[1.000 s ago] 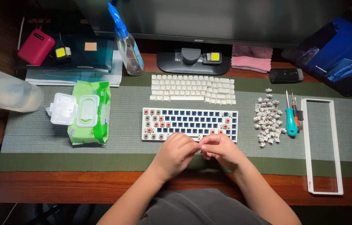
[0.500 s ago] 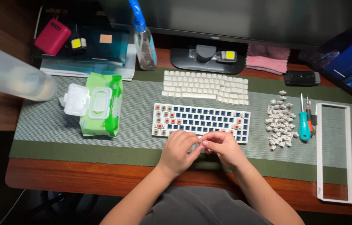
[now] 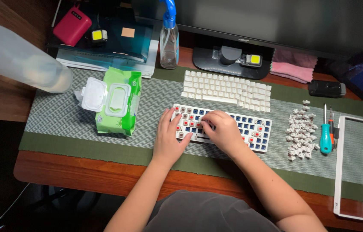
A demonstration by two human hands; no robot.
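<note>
Both hands are down on the keyboard base [image 3: 250, 126], the white board with blue sockets and a few red-topped switches that lies in the middle of the grey-green mat [image 3: 52, 120]. The left hand [image 3: 169, 135] lies flat with fingers spread and loose, steadying the board's left end, gripping nothing. The right hand [image 3: 219, 126] hunches over the middle rows, fingertips drawn together and pressing down onto the sockets; whether a switch sits between them I cannot tell. Just behind the board lies the sheet of white keycaps [image 3: 226, 89]. Off to the right sit the heap of loose switches [image 3: 300, 130], a teal-handled screwdriver [image 3: 325, 137] and a white frame [image 3: 354, 167]. On the left lies a green wipes pack [image 3: 115, 103].
</note>
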